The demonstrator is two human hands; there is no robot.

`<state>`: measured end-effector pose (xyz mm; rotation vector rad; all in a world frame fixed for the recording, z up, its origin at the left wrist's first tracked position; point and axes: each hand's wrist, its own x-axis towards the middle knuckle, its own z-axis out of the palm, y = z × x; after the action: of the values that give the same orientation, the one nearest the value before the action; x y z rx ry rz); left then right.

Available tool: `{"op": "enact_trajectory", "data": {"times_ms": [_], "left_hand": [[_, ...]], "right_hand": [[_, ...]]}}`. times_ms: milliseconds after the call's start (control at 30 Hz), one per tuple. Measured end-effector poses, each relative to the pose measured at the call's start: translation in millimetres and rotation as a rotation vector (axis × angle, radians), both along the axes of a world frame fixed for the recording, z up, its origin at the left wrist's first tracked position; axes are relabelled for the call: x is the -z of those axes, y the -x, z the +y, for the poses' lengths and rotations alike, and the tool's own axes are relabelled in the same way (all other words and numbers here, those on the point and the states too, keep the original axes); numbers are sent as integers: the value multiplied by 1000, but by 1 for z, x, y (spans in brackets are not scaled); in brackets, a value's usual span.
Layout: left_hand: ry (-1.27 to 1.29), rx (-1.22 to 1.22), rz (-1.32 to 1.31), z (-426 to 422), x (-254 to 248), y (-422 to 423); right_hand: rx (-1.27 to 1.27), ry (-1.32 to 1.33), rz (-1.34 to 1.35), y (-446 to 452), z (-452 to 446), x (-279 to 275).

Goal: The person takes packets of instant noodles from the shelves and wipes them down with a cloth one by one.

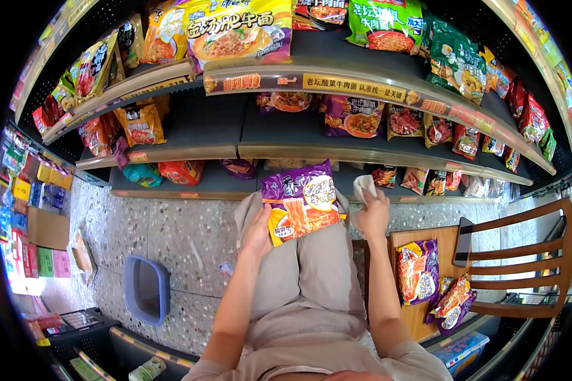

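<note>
My left hand [257, 236] grips the lower left side of a purple and yellow instant noodle packet [303, 202], which is tilted above my lap with its printed front facing up. A crumpled white cloth [364, 185] is pinched in my right hand [372, 216], held just right of the packet and apart from it. Beyond both hands lies the edge of the bottom shelf [203, 190]. On the wooden chair seat [408, 320] to my right are a purple noodle packet [417, 272] and more purple packaging [452, 303] beside it.
Shelves of noodle packets [356, 116] curve in front of me, with a price-strip edge [311, 81]. A dark phone [463, 241] lies by the chair's slatted back [521, 263]. A blue bin [146, 289] and an open cardboard piece [82, 259] are on the speckled floor [197, 279].
</note>
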<state>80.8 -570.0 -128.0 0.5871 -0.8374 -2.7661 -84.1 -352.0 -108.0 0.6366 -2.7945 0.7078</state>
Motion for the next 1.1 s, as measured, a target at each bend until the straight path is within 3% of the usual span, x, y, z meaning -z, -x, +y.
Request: {"op": "enact_trajectory", "data": {"times_ms": [67,300,500,667,767,1100], "left_hand": [[3,-17,-18,2,-5,-3],[57,-179,-104,14,-44,-8],[247,-282,-95,21,-64,-15],[364,-358,-100,24,-91,-23],[398,-368,-92,30,-101,-24],[837,-241,-186,43,-108,-30]], "right_hand": [[39,99,-15,-9,4,-12],[-261,482,-82,-60,-32,-53],[-568,403,-32,-109,-81,-91],[-789,115,-128,-118,-76,-108],[-716,109,-90,-123,-79,-100],[-504,560,-42,-125,-76,-79]]}}
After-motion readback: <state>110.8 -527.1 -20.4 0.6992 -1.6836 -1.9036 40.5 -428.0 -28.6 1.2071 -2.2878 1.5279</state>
